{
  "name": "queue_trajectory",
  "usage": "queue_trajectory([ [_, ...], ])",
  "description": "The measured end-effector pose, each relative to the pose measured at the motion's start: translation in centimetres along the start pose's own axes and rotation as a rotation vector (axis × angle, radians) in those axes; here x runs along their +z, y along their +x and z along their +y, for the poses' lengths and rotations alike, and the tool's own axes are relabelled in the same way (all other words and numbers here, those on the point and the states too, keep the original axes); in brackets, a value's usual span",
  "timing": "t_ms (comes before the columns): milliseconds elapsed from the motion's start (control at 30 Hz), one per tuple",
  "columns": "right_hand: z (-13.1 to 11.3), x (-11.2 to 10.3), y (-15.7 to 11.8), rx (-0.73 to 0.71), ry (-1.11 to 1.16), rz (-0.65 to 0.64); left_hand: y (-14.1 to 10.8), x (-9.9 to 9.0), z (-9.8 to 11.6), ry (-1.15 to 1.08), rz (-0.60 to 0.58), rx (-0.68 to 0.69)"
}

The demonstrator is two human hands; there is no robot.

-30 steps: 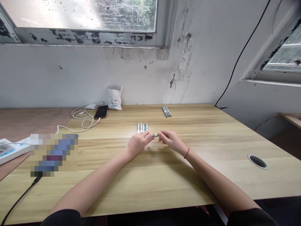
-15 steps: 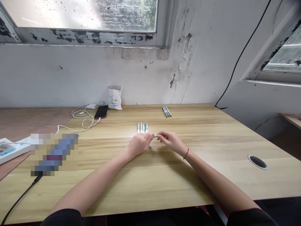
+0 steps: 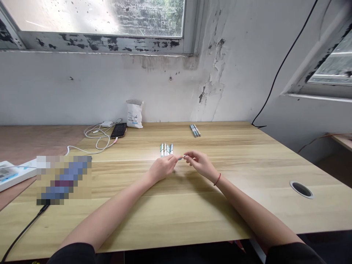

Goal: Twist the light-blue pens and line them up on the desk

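Observation:
Just beyond my hands, several slim markers [image 3: 166, 149] with white barrels and green or blue ends stand upright in a row on the wooden table [image 3: 209, 216]. My right hand [image 3: 200, 164] pinches a thin marker [image 3: 180, 158] with a blue end between its fingertips. That end points left, toward my left hand [image 3: 162, 168], whose fingers curl close to the standing row. A small gap separates the two hands. Whether my left hand holds anything small is hidden. Farther back, several similar markers [image 3: 195, 130] lie together in a bundle.
A black phone [image 3: 119, 130], tangled white cables [image 3: 99, 132] and a white paper bag [image 3: 134, 114] sit along the back edge by the wall. A pixelated patch [image 3: 63, 179] covers part of the left of the table. A round cable grommet [image 3: 301, 189] is set in the right side.
My hands have drawn slightly apart, with the right hand and its marker shifting right and a gap opening at the marker's blue end. The standing markers have not moved.

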State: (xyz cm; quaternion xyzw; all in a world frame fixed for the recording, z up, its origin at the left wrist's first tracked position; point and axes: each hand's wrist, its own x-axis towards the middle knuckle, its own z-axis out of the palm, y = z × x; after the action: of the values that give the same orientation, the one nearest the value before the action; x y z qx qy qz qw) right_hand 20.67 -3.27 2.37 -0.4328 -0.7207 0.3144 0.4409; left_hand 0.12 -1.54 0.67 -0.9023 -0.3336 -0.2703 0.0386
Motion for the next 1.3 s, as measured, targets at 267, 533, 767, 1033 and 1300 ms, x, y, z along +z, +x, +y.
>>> queue_trajectory([
  [267, -0.6, -0.2, -0.1, 0.063, 0.092, -0.052, -0.1, -0.3, -0.1, -0.048, 0.004, 0.033],
  [533, -0.2, -0.5, 0.2, 0.089, 0.157, 0.009, 0.0, -0.7, 0.0, -0.037, -0.005, 0.0],
  [767, -0.4, -0.9, 0.0, 0.11, 0.061, -0.007, 0.0, -0.7, 0.2, -0.065, -0.005, -0.023],
  [1033, -1.5, -0.8, -0.2, 0.049, -0.01, -0.117, 0.1, -0.2, -0.2, -0.116, -0.009, 0.019],
  [1300, -1.5, -0.5, -0.2, -0.017, -0.114, -0.141, 0.0, 0.1, -0.3, -0.121, 0.018, 0.026],
])
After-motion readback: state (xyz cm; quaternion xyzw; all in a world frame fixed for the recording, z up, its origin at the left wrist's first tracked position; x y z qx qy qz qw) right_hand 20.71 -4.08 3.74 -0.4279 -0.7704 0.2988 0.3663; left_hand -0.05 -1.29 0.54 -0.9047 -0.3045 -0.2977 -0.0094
